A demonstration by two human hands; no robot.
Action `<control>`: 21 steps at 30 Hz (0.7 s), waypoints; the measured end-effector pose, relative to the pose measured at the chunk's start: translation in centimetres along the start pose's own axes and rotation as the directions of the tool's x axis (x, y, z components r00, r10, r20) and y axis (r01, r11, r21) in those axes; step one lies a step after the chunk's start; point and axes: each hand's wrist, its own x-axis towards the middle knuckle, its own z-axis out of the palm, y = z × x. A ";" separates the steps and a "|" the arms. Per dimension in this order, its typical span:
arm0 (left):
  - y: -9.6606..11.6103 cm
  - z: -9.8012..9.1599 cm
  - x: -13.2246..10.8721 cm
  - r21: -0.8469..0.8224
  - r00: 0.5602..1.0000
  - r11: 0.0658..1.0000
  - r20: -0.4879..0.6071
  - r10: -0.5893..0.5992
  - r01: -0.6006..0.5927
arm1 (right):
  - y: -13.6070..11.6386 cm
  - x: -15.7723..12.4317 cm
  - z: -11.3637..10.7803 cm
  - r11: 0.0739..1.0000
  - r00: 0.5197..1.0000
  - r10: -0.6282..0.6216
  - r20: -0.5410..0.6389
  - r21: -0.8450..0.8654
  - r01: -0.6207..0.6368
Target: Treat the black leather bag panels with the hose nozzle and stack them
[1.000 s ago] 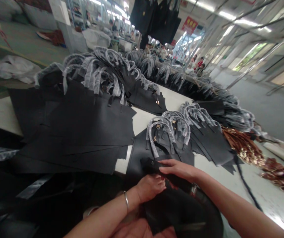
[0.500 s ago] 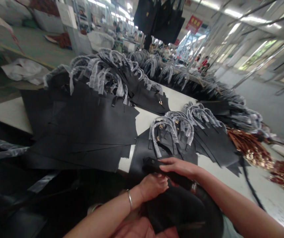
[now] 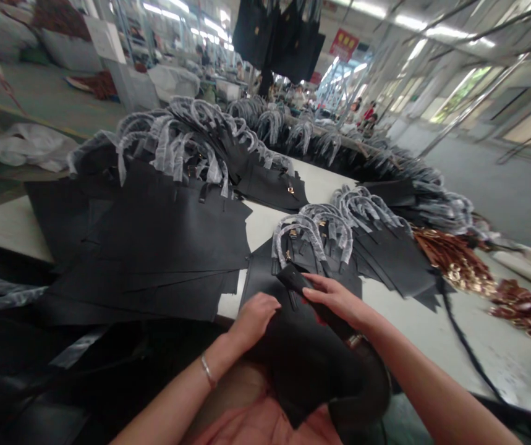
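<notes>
My right hand [image 3: 334,300] is closed around a long, dark bar-like piece [image 3: 295,279]. Its flat front end points up and left, and a small metal fitting shows on it near my wrist. A patch of red peeks out below my fingers. My left hand [image 3: 258,315], with a bangle on the wrist, is closed at the left side of a black bag panel [image 3: 288,352]; what its fingers pinch is hidden. The panel hangs over the table edge onto my lap. Just beyond lie plastic-wrapped bag handles [image 3: 300,232] with gold-coloured buckles.
Stacked black panels [image 3: 177,235] cover the table's left. More panels with wrapped handles [image 3: 367,207] lie to the right, near brown straps with gold hardware [image 3: 460,262]. A black cord [image 3: 460,346] crosses the white tabletop [image 3: 408,334]. Black bags [image 3: 277,40] hang overhead.
My left hand has moved left, away from my right hand. The bar-like piece in my right hand has tilted, its front end raised. The whole view has shifted slightly.
</notes>
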 end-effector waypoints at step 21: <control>-5.8 -4.3 5.8 -0.014 0.875 0.995 0.475 0.092 -0.097 | 2.5 -2.0 2.4 0.986 0.980 0.165 0.114 0.002 -0.166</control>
